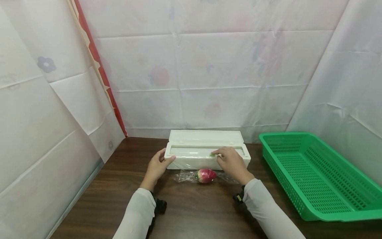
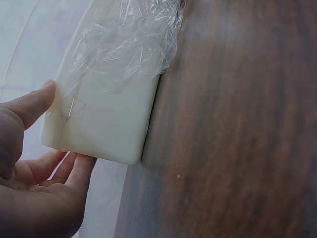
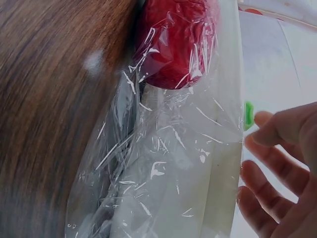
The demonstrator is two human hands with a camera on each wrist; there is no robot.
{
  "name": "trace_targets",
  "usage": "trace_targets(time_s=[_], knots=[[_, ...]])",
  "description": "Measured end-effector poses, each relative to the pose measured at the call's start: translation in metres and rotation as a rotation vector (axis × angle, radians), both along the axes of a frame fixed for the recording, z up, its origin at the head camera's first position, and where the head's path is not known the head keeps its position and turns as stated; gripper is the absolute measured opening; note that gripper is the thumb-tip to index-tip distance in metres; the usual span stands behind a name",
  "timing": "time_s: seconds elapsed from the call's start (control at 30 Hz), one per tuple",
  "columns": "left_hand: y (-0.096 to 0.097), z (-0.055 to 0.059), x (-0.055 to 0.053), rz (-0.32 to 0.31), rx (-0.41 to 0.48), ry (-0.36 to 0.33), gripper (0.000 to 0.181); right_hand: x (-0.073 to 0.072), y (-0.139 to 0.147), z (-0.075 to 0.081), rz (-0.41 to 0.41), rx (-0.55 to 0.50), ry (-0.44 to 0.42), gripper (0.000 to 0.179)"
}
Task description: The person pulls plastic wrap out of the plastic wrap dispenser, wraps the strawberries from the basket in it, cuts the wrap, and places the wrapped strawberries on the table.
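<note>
A white cling film dispenser (image 1: 194, 161) stands at the table's back with its lid (image 1: 206, 136) tipped back. My left hand (image 1: 157, 167) grips its left end, thumb at the upper front edge and fingers around the end, as the left wrist view shows. On the top rail sits a small green slide cutter (image 1: 212, 154); the curled fingers of my right hand (image 1: 232, 164) hold it at the tips. In front of the dispenser lies a red, fruit-shaped thing (image 1: 206, 176) with a pale end, under clear cling film (image 3: 163, 148) that runs up to the dispenser's front.
A green perforated plastic basket (image 1: 283, 172) stands on the right of the brown wooden table (image 1: 197, 212). White patterned sheets (image 1: 209, 66) hang behind and at both sides. Black straps with cameras (image 1: 161, 206) sit at my wrists.
</note>
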State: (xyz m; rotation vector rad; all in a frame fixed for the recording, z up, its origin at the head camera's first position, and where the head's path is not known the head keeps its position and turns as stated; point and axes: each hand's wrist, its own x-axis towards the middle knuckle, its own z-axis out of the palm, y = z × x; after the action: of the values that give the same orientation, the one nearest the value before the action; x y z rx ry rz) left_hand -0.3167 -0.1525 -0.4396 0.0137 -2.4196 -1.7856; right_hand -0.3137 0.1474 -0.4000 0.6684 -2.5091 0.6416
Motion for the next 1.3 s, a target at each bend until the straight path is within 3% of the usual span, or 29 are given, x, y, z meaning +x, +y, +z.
trace_targets(time_s=[0.3, 0.53, 1.3], knots=[[-0.001, -0.001, 0.000, 0.000, -0.006, 0.001, 0.078, -0.001, -0.006, 0.003, 0.044, -0.149, 0.078, 0.021], [-0.002, -0.003, -0.001, -0.002, -0.017, 0.000, 0.079, -0.002, -0.014, -0.002, 0.068, -0.176, 0.003, 0.020], [-0.001, -0.003, -0.001, 0.007, -0.019, 0.006, 0.079, -0.007, -0.019, -0.009, 0.004, -0.108, 0.037, 0.023]])
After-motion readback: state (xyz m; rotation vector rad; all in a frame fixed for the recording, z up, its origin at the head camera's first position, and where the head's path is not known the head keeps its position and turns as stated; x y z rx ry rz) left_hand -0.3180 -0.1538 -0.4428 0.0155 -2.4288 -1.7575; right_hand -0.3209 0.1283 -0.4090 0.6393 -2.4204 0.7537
